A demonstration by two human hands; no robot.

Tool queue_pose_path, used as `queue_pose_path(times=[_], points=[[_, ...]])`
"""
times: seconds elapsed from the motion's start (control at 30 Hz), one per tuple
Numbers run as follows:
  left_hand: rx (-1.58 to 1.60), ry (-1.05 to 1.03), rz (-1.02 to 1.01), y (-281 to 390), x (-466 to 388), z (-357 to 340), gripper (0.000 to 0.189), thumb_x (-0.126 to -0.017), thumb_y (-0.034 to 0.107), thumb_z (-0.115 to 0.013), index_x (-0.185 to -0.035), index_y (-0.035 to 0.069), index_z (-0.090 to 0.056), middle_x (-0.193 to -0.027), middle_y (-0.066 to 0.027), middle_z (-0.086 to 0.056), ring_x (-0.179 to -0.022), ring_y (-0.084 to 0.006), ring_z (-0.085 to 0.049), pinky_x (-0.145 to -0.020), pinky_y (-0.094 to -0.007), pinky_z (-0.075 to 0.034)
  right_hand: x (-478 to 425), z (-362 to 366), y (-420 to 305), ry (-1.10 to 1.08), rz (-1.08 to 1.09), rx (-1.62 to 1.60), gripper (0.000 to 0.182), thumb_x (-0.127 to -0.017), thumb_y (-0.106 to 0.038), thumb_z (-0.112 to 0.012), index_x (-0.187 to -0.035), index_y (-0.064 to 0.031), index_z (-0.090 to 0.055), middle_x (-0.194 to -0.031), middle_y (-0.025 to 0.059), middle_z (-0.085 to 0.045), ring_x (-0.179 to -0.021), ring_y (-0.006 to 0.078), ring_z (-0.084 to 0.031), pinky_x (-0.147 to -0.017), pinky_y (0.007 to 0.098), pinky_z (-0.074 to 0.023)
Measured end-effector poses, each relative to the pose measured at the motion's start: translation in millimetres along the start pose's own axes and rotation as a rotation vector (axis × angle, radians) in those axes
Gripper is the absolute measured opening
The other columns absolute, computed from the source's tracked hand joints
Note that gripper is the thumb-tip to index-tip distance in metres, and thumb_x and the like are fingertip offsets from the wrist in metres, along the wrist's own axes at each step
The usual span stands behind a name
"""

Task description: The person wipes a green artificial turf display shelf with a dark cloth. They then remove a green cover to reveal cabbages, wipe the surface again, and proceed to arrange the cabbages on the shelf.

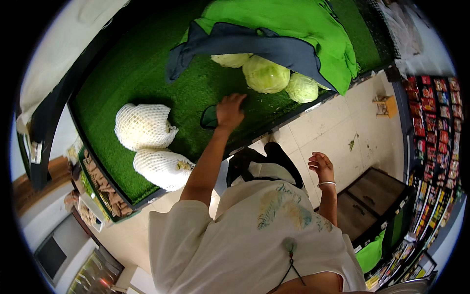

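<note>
My left hand is over the artificial-turf surface of a display stand, at the right end of a small dark green object with a black rim; whether the fingers touch it I cannot tell. Several pale green cabbages lie beyond the hand, partly under a green and grey cloth. To the left rest two large pale items in white foam netting, their kind unclear. My right hand, with a bracelet on the wrist, hangs over the tiled floor, fingers partly bent and nothing visible in it.
The stand has a raised black edge. A small wooden stool stands on the floor at right, before shelves of packaged goods. A dark cabinet is at lower right. Crates of produce stand at left.
</note>
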State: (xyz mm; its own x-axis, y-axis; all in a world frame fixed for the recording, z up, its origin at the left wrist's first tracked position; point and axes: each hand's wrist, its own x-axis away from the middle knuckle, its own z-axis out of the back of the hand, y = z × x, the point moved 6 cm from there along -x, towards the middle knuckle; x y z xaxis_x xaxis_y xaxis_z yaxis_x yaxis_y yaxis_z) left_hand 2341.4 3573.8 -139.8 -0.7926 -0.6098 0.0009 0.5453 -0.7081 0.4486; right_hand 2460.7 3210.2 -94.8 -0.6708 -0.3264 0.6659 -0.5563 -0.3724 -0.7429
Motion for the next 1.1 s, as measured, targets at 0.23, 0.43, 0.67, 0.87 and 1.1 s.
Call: queue_pose_path(times=[0.23,0.43,0.67,0.87,1.1], points=[[0.218,-0.307,-0.113,97.5,-31.8,-66.2,0.039,-0.069,0.01,-0.062,-0.107,0.017,-0.064,-0.107,-0.0073,-0.062,-0.097,-0.0281,-0.058,-0.081,-0.04,-0.049,37.1,25.0,23.3,0.103,0.039,-0.091,0.02,-0.091,-0.023,-0.053,-0.098,-0.0056,-0.061,-0.082,0.0038,-0.063,-0.071,0.0124,-0.059,-0.065,0.0247,-0.0487],[1.034,-0.39,-0.424,221.2,1.2,-26.4,0.032,-0.072,0.012,-0.064,-0.103,0.007,-0.062,-0.095,-0.0139,-0.065,-0.085,-0.0256,-0.063,-0.077,-0.0325,-0.048,35.6,50.1,43.8,0.11,0.015,-0.123,0.022,-0.09,-0.026,-0.055,-0.099,-0.0065,-0.061,-0.082,0.0041,-0.063,-0.071,0.013,-0.06,-0.065,0.0251,-0.0491],[0.865,-0.411,-0.332,188.9,30.6,-45.9,0.039,-0.078,0.016,-0.063,-0.116,0.008,-0.054,-0.105,-0.0117,-0.06,-0.098,-0.0222,-0.058,-0.085,-0.031,-0.045,15.2,95.5,24.2,0.094,0.104,-0.067,0.02,-0.091,-0.023,-0.054,-0.099,-0.006,-0.061,-0.081,0.0037,-0.063,-0.069,0.0112,-0.059,-0.062,0.0232,-0.0488],[0.901,0.098,0.338,7.0,20.8,50.2,0.038,-0.08,0.01,-0.064,-0.116,0.003,-0.055,-0.103,-0.0105,-0.064,-0.09,-0.0187,-0.061,-0.081,-0.0297,-0.048,10.6,120.8,54.4,0.126,-0.004,-0.085,0.021,-0.089,-0.025,-0.056,-0.098,-0.0073,-0.061,-0.079,0.003,-0.063,-0.068,0.0118,-0.06,-0.062,0.0235,-0.0486],[-0.177,-0.027,0.348,-6.4,-18.8,8.7,0.056,-0.075,0.019,-0.062,-0.129,0.016,-0.046,-0.133,-0.0022,-0.04,-0.117,-0.0282,-0.042,-0.088,-0.0455,-0.043,6.5,99.7,53.7,0.042,-0.041,0.044,0.02,-0.09,-0.024,-0.053,-0.099,-0.0076,-0.061,-0.081,0.0041,-0.064,-0.071,0.0121,-0.06,-0.064,0.0243,-0.0478]])
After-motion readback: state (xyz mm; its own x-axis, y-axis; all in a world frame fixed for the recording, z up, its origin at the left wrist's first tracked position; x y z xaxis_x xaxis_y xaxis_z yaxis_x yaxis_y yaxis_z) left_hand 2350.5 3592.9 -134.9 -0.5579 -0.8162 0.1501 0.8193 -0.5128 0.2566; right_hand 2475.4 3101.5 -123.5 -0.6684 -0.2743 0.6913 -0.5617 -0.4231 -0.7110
